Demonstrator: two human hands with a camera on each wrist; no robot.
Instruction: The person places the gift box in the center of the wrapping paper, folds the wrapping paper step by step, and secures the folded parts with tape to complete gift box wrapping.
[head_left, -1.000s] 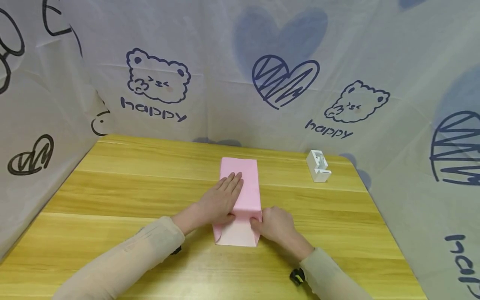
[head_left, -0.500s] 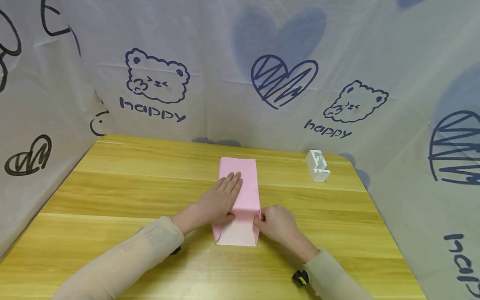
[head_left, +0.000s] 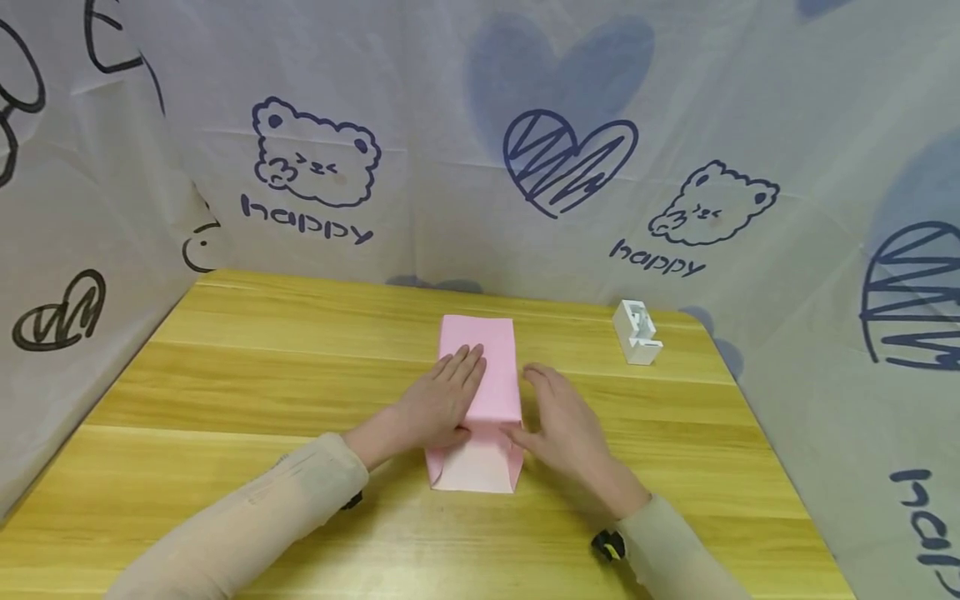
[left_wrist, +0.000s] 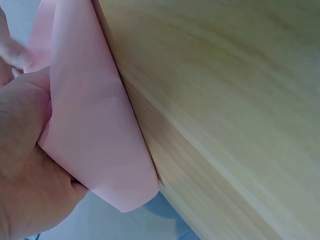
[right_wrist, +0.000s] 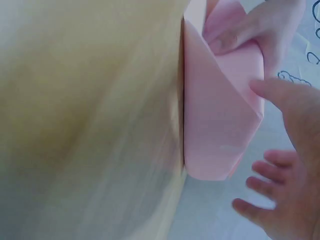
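Pink paper (head_left: 498,367) stands on the table in a long box shape, its near end slanting down to a pale flap (head_left: 476,471) on the tabletop. Whatever lies under the paper is hidden. My left hand (head_left: 438,404) presses flat on the top with straight fingers, the thumb by the near top edge. Beside the right side is my right hand (head_left: 562,425), fingers spread and nothing in its grasp. Its thumb reaches to the near top corner. In the right wrist view, the paper's side (right_wrist: 215,130) slants up from the table, and the spread fingers (right_wrist: 265,172) are apart from it.
A small white notched block (head_left: 637,333) stands at the back right of the wooden table (head_left: 300,358). Printed cloth (head_left: 450,208) hangs behind the table and along both sides. A dark wrist device (head_left: 607,546) shows at the right sleeve.
My right hand has let go of the paper's right near edge and opened, its fingers extending forward along the right side. The left hand stays in place on top.
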